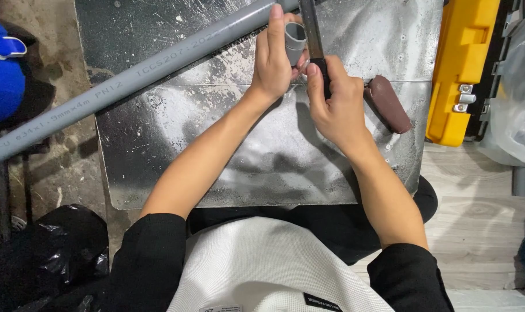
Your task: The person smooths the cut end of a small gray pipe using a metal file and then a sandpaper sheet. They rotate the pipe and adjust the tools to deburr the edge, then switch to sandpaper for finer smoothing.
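Pinching a short grey pipe piece [295,41] in the left hand [272,63] above the metal tabletop [216,127], right hand [337,104] closing round a dark flat tool [312,32] at its rim. Probably feeling light, stiff, smooth-walled and slippery; gripping around the outside wall seeming safest.

I count two pipes: one long grey pipe [129,78] slanting over the far left corner of the metal sheet [216,167], and one short grey pipe piece [295,41] in my left hand [274,63]. There is one flat file [312,29] in my right hand [334,104] and one brown handle [388,104] near the sheet's right edge. Off the sheet I count one yellow case [462,69], one blue thing [2,69] and one black bag [60,254].
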